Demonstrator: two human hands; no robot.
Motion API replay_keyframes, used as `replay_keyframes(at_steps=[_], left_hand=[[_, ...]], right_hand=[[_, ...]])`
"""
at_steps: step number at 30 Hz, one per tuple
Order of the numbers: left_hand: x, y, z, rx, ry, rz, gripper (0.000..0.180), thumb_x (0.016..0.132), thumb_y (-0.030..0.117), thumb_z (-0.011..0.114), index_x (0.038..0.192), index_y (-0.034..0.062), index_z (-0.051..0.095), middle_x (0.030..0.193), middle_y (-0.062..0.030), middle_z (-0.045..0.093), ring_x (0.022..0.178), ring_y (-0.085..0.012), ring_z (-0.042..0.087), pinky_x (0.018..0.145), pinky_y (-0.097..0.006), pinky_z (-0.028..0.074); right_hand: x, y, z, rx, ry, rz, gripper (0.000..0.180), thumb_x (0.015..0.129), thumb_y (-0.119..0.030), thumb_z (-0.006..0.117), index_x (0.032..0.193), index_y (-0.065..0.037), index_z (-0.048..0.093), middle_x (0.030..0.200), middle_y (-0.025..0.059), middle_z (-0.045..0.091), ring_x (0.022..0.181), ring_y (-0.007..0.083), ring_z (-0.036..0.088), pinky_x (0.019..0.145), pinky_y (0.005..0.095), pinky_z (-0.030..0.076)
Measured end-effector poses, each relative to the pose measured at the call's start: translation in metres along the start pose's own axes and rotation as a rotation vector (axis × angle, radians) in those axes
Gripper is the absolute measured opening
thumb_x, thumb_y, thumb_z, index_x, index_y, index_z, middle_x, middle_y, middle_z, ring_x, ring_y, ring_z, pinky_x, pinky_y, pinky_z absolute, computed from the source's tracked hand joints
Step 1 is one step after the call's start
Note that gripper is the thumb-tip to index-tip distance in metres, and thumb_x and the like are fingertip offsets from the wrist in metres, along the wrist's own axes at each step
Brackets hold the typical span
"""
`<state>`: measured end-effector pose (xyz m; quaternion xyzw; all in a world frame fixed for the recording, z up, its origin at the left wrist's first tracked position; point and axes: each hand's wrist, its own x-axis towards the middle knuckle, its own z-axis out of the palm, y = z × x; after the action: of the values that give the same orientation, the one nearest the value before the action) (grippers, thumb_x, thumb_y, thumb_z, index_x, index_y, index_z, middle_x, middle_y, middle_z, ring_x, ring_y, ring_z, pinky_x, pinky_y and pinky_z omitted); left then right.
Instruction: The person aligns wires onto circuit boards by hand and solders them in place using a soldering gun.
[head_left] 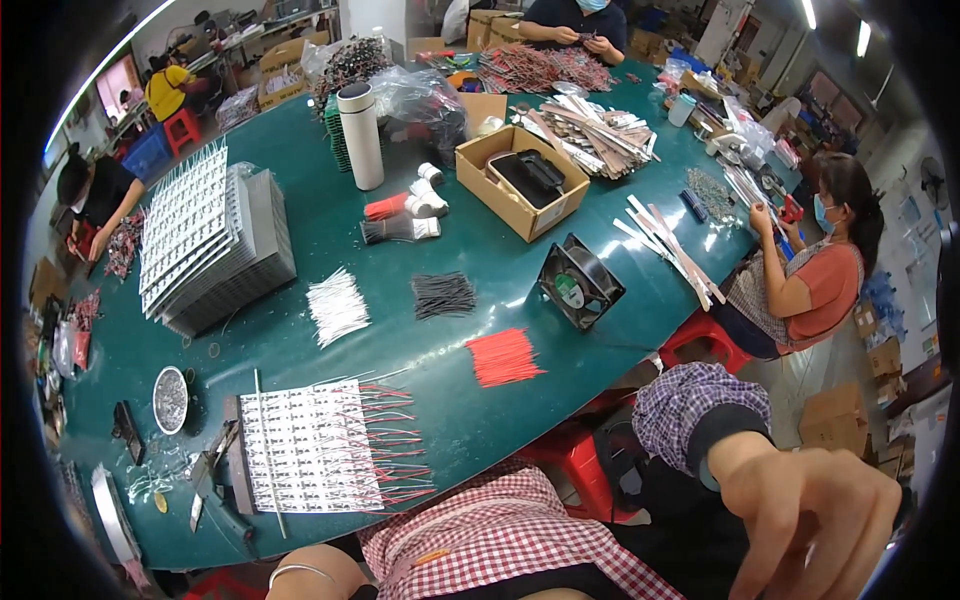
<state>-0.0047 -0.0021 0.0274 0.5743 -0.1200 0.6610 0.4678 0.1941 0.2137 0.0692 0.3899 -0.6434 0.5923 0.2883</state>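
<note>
Your right hand (810, 505) hangs off the surface (300, 350), fingers loosely curled, empty; left hand unseen. You're between boards: reach left to the wired strips (315, 450).

The person wears a red-and-white checked apron (500, 525) over dark clothing. A purple-and-white checked sleeve cover (695, 405) wraps the right forearm, ending in a dark cuff just behind the bare right hand (815, 510), whose fingers (770, 545) are uncovered. A thin pale bangle (300, 570) circles the left wrist at the lower edge; the left hand is out of view.
</note>
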Motion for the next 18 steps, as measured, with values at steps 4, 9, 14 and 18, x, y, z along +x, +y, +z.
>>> replay_keyframes(at_steps=[4,9,14,18], left_hand=[[0.003,0.002,0.0,0.173,-0.079,-0.022,0.02,0.089,-0.003,0.049,0.081,-0.0018,0.067,0.08,-0.0196,0.063,0.065,-0.0242,0.058,0.054,-0.038,0.046],[-0.008,-0.006,0.017,0.376,-0.029,0.006,0.017,0.086,-0.002,0.053,0.081,-0.0006,0.069,0.077,-0.0164,0.063,0.062,-0.0203,0.056,0.055,-0.033,0.046],[-0.018,-0.046,0.033,0.655,0.208,0.324,0.017,0.087,0.006,0.058,0.077,0.0011,0.07,0.07,-0.01,0.061,0.055,-0.0166,0.053,0.052,-0.027,0.043],[-0.019,-0.031,0.031,0.668,0.253,0.213,0.02,0.089,0.008,0.058,0.074,0.0017,0.069,0.066,-0.0094,0.061,0.05,-0.0159,0.053,0.049,-0.026,0.042]], right_hand=[[0.004,0.016,0.005,0.02,-0.01,-0.311,0.022,0.077,0.01,0.067,0.092,-0.006,0.07,0.102,0.0038,0.066,0.093,0.0155,0.062,0.066,0.0332,0.056],[-0.002,0.017,0.006,-0.005,-0.177,-0.473,0.026,0.076,0.011,0.062,0.096,-0.004,0.068,0.098,0.0066,0.065,0.09,0.0149,0.062,0.067,0.0351,0.054],[-0.013,0.013,0.013,0.166,-0.222,-0.312,0.02,0.089,-0.003,0.051,0.095,-0.007,0.069,0.093,0.0052,0.063,0.081,0.015,0.06,0.063,0.0324,0.043],[-0.025,0.008,0.017,0.162,-0.249,-0.247,0.02,0.094,-0.007,0.047,0.089,-0.009,0.066,0.084,0.0053,0.06,0.07,0.016,0.056,0.058,0.0309,0.038]])
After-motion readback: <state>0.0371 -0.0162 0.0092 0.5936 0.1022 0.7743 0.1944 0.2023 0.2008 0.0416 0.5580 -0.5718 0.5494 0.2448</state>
